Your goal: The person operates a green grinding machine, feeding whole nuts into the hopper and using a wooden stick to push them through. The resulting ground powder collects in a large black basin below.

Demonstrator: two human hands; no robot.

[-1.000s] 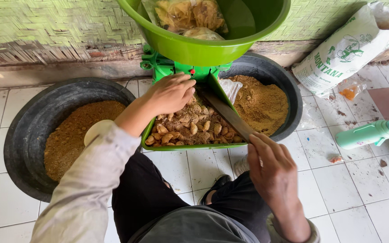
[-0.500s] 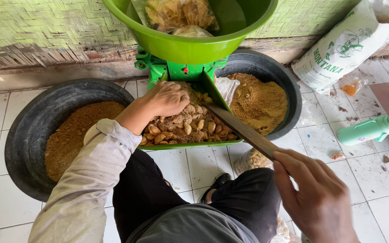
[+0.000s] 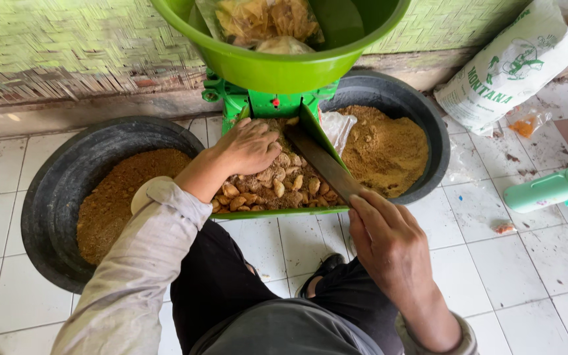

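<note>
White tiled floor | left hand (image 3: 250, 146) cupping lumpy chunks (image 3: 277, 187) | right hand (image 3: 389, 240) gripping flat blade (image 3: 323, 164)

A floor of white square tiles (image 3: 527, 276), stained and crumb-strewn, is seen below a woven green wall. Two round black tubs are set on it: the left tub (image 3: 54, 197) and the right tub (image 3: 428, 125), each filled with brown ground meal. A white printed sack (image 3: 514, 66) is laid at upper right, and a pale green plastic bottle (image 3: 550, 189) is lying on its side nearby.
</note>
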